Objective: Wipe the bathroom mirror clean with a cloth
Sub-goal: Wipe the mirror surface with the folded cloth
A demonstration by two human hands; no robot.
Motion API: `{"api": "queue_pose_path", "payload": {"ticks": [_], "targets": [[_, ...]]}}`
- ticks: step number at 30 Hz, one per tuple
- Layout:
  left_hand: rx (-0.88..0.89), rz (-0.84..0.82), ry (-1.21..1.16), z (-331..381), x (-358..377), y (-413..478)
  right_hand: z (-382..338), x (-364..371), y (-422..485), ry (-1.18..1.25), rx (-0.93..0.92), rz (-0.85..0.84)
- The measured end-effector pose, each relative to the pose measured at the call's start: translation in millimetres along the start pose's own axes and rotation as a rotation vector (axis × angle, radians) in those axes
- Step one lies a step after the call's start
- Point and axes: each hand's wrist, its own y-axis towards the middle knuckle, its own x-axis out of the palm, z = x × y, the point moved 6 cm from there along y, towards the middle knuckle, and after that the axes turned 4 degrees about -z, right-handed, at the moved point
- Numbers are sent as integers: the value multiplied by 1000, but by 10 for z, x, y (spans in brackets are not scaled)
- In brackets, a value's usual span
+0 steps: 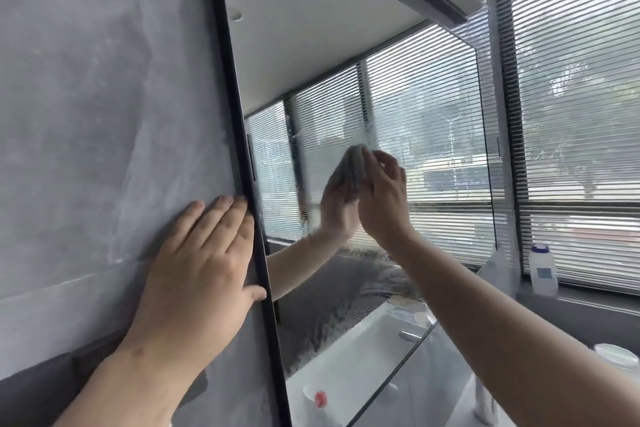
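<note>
**Bare Forearms, Short Nails**

Both forearms are uncovered right to the picture's edge, one on each side of the black mirror frame point(242, 149). The left hand point(204, 264), left of that frame, shows short, rounded nails and a small mark by the wrist. The right hand point(384, 198), right of the frame, is seen from the back. Its reflection shows the same uncovered forearm.

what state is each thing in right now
mirror, soapy streaks across lower half, upper part clearer
cloth, bunched, pressed on the mirror
right hand, holds the cloth
left hand, flat on wall beside frame
blinds, lowered, slats open
bottle, upright, capped
</note>
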Motion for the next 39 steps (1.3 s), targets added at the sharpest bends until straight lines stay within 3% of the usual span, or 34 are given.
{"api": "queue_pose_path", "payload": {"ticks": [3, 5, 9, 14, 19, 23, 26, 30, 32, 36, 39], "targets": [[-13, 69, 29, -130, -193, 151, 635, -76, 48, 19, 366, 42], [-16, 92, 99, -251, -335, 327, 887, -61, -2, -9, 511, 14], [4, 28, 292, -458, -498, 702, 821, 25, 29, 77, 497, 60], [18, 35, 270, -494, -518, 809, -102, 19, 193, 168, 156, 95], [18, 35, 250, -513, -484, 787, -1173, 158, -192, 86, -523, 55], [26, 13, 224, -505, -473, 759, -1269, 96, -251, 91, -671, 80], [32, -8, 226, -493, -520, 779, -979, 39, -51, 9, -554, 98], [45, 57, 328, -571, -812, 956, -135, 2, 237, 23, -4, 63], [-11, 33, 392, -668, -941, 1047, 211, -7, 294, 44, 173, 53], [-28, 21, 457, -694, -897, 1109, 266, -13, 297, 93, 249, 84], [-24, 56, 451, -711, -865, 1101, -225, 6, 231, 41, 4, 71]]}}
